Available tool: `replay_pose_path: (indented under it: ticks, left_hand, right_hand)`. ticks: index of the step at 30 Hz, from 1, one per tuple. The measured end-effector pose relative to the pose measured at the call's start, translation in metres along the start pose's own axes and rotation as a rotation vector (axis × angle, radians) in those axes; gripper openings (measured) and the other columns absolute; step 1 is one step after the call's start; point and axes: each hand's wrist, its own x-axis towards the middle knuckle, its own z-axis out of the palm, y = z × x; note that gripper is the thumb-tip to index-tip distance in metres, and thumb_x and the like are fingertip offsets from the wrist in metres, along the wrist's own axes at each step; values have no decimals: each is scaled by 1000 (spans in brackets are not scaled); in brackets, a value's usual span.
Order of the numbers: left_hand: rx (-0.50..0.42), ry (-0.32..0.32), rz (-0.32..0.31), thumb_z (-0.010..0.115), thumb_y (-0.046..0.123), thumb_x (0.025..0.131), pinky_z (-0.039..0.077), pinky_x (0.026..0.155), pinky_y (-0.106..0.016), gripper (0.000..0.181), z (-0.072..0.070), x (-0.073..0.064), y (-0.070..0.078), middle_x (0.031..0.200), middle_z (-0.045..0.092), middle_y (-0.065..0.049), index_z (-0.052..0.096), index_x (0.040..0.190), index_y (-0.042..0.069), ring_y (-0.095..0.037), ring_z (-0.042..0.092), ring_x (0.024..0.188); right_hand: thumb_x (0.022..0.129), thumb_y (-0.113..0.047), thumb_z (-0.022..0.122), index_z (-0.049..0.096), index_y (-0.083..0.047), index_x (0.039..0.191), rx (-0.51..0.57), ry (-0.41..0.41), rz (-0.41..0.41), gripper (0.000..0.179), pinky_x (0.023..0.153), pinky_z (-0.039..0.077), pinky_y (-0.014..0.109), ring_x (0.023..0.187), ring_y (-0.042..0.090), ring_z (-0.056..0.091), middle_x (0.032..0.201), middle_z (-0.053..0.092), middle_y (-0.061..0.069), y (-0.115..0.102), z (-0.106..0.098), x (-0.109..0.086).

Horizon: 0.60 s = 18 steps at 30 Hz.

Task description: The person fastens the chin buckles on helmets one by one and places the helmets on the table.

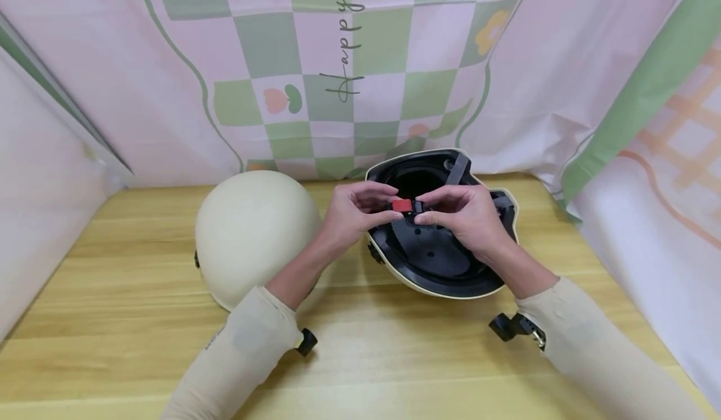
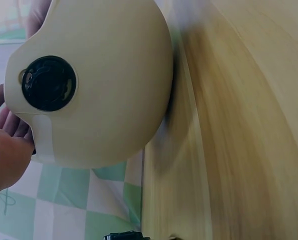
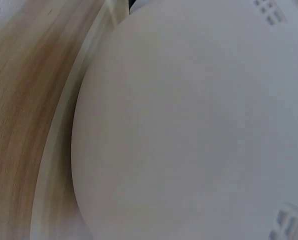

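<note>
A beige helmet (image 1: 445, 291) lies upside down on the table, its black padded inside facing up. Over its opening, my left hand (image 1: 352, 213) pinches the red part of a strap buckle (image 1: 402, 205) between thumb and fingers. My right hand (image 1: 470, 220) pinches the buckle's black end (image 1: 418, 208) from the other side. The two buckle parts meet; whether they are latched I cannot tell. In the left wrist view the helmet shell (image 2: 109, 85) shows a black round knob (image 2: 49, 83). The right wrist view is mostly filled by the pale shell (image 3: 189, 125) with small slots.
A second beige helmet (image 1: 253, 232) sits dome up to the left, close to my left forearm. The wooden table (image 1: 360, 370) ends at a checkered curtain (image 1: 327, 44) behind, with white fabric at both sides.
</note>
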Motion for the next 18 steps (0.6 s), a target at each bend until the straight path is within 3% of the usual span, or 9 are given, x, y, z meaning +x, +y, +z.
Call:
replay_pose_path:
  ticks: [6, 11, 18]
  left_hand:
    - [15, -30, 40, 81, -12, 82, 59, 90, -34, 31, -2, 0, 0, 110, 75, -24, 72, 112, -11, -19, 73, 95]
    - [131, -59, 69, 82, -8, 84, 56, 97, -31, 33, -5, -2, 2, 115, 75, -20, 73, 115, -8, -25, 72, 104]
    - [266, -48, 168, 82, -6, 84, 56, 96, -35, 33, -10, -9, 2, 115, 73, -24, 72, 116, -8, -31, 69, 107]
  right_hand:
    - [85, 2, 84, 75, 9, 107, -60, -14, -10, 26, 72, 57, 21, 80, 12, 71, 92, 76, -9, 0, 0, 1]
    - [86, 0, 83, 74, 8, 110, -83, -3, 24, 27, 73, 56, 19, 81, 10, 70, 94, 75, -10, -1, -2, 0]
    - [85, -13, 88, 77, -1, 110, -271, 17, 18, 30, 68, 52, 18, 79, 10, 67, 104, 75, 10, -4, -7, -4]
